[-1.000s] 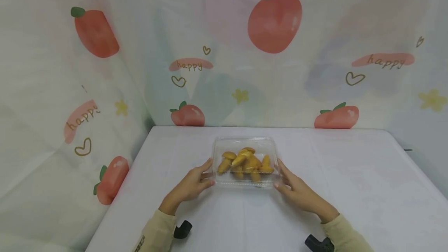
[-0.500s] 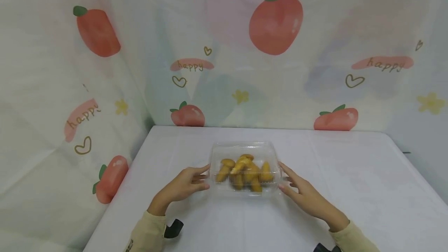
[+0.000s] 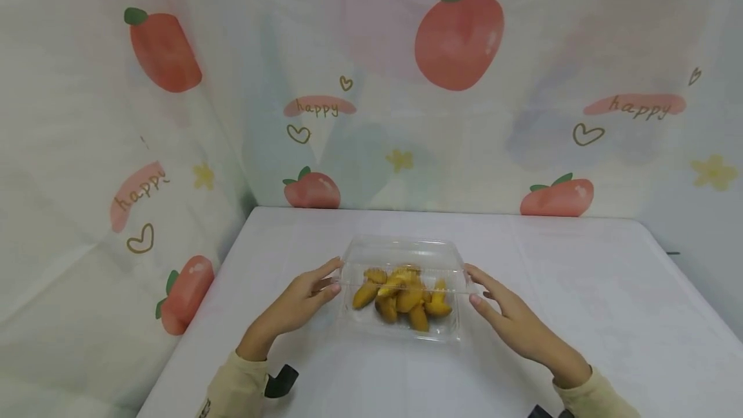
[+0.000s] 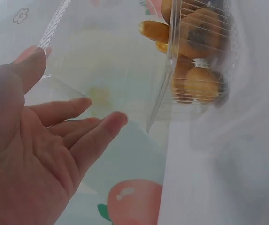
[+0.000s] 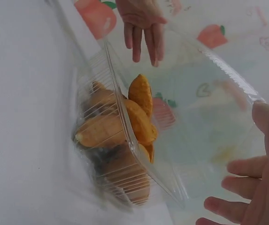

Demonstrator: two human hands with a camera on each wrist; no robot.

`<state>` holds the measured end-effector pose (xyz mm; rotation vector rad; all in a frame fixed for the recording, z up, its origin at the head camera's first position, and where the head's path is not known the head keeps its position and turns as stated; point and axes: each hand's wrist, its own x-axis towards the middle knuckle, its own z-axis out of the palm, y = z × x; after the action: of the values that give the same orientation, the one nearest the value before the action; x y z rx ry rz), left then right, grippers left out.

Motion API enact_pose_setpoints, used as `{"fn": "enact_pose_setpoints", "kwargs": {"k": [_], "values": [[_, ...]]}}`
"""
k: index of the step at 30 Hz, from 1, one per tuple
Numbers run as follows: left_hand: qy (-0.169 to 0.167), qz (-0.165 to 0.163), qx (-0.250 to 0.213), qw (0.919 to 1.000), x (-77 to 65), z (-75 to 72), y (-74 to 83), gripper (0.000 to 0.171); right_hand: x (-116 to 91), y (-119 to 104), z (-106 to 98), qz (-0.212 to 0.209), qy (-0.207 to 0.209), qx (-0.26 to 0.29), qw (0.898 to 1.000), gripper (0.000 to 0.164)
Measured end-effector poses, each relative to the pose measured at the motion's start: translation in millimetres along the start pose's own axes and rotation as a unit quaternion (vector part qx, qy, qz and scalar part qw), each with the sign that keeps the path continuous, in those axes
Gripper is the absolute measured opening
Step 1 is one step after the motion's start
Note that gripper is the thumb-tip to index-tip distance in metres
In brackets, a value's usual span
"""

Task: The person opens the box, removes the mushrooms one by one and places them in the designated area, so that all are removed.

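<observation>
A clear plastic clamshell box (image 3: 444, 335) stands mid-table, its hinged lid (image 3: 400, 250) partly raised over the base. Several yellow-brown mushrooms (image 3: 410, 298) lie heaped inside; ribbed plastic walls cover part of them in both wrist views. At the lid's left side is my left hand (image 3: 293, 302), its thumb at the ridged rim and its fingers extended in the left wrist view. My right hand (image 3: 516, 321) is at the opposite side, thumb at the lid's corner, other fingers spread and fairly straight in the right wrist view. Nothing else is in either hand.
A white cloth covers the table (image 3: 580, 276). Behind and to the left hangs a fabric backdrop (image 3: 371, 50) printed with peaches, hearts and "happy". A black wrist-camera mount (image 3: 282, 380) sticks out beside the left sleeve (image 3: 235, 382); another is partly cut off by the right sleeve.
The lid's front edge has come up from the base, leaving a gap in front. The box has shifted nearer, and both hands have moved slightly outward along with the lid.
</observation>
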<state>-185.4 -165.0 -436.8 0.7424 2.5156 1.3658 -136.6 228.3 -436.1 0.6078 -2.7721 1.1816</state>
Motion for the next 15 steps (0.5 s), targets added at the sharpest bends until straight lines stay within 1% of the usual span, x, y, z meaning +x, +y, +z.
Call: {"fn": "enact_pose_setpoints", "kwargs": {"k": [4, 8, 10, 12, 15], "values": [[0.008, -0.005, -0.014, 0.9999, 1.7, 0.9, 3.6, 0.055, 2.7, -2.3, -2.5, 0.006, 0.003, 0.013, 1.0, 0.053], [-0.007, 0.0, -0.032, 0.9995, 5.2, 0.4, 7.1, 0.048, 6.0, -2.7, -4.0, -0.002, 0.027, 0.006, 1.0, 0.049], [-0.015, 0.001, -0.032, 0.9994, 7.9, -0.1, 8.3, 0.049, 8.2, -1.8, -4.3, -0.021, 0.042, 0.009, 0.999, 0.049], [-0.014, -0.002, -0.028, 0.9995, 11.9, -0.8, 9.4, 0.05, 11.3, -0.3, -4.6, -0.033, 0.048, 0.018, 0.998, 0.052], [-0.007, -0.008, -0.047, 0.9988, 20.8, -2.3, 9.6, 0.049, 18.1, 3.7, -5.1, -0.03, 0.035, 0.046, 0.998, 0.064]]}}
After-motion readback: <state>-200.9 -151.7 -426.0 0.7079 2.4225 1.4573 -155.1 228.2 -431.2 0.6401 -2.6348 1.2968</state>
